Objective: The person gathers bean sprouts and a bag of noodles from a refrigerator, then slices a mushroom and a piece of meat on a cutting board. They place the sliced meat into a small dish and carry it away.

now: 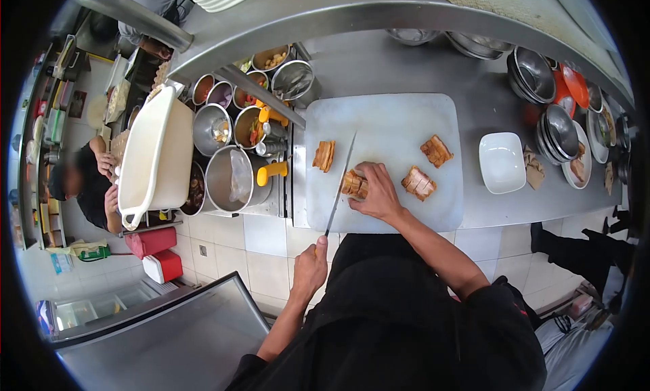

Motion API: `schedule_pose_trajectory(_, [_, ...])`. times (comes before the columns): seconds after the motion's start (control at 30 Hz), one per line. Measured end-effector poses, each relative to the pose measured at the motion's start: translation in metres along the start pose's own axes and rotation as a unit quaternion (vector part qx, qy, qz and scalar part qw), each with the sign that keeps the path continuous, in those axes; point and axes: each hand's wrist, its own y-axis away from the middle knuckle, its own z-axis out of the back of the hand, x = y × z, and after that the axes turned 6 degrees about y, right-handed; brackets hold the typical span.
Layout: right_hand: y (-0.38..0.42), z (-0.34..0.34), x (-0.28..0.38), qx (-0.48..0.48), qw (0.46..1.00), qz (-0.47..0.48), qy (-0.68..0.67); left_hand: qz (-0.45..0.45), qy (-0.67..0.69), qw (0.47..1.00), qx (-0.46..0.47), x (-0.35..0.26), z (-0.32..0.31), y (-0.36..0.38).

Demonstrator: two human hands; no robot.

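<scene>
A white cutting board (386,113) lies on the steel counter in front of me. My left hand (310,266) is closed around the handle of a long knife (342,178), whose blade points away from me across the board. My right hand (378,193) grips a piece of browned, roasted meat (353,184), fingers curled over it, just right of the blade. The hand partly covers this piece. Left of the knife lies another meat chunk (323,156). Two more pieces, one farther back (436,151) and one nearer (419,183), rest on the right of the board.
A square white bowl (502,162) stands right of the board, near stacked metal bowls (535,73). Left are several ingredient pots (227,178) and a cream plastic tub (159,154). A steel shelf bar (379,22) crosses above. Another person (88,188) works at far left.
</scene>
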Motion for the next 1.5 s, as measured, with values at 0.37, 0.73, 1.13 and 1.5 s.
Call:
schedule_pose_trajectory(0.37, [-0.001,-0.011,-0.004,0.019,0.999,0.015,0.042,0.059,-0.027,0.998,0.022,0.019,0.001,0.005])
schedule_pose_trajectory(0.73, [0.029,0.026,0.005,0.009,0.996,-0.080,0.044,0.006,0.043,0.999,0.030,-0.021,-0.011,0.004])
schedule_pose_trajectory(1.13, [0.028,0.023,-0.008,-0.011,0.998,-0.065,-0.023,0.000,-0.023,0.997,0.073,-0.048,-0.023,-0.006])
schedule_pose_trajectory(1.5, [0.028,0.018,-0.008,-0.019,0.998,-0.049,-0.023,0.032,-0.052,0.994,0.090,-0.056,-0.029,-0.014])
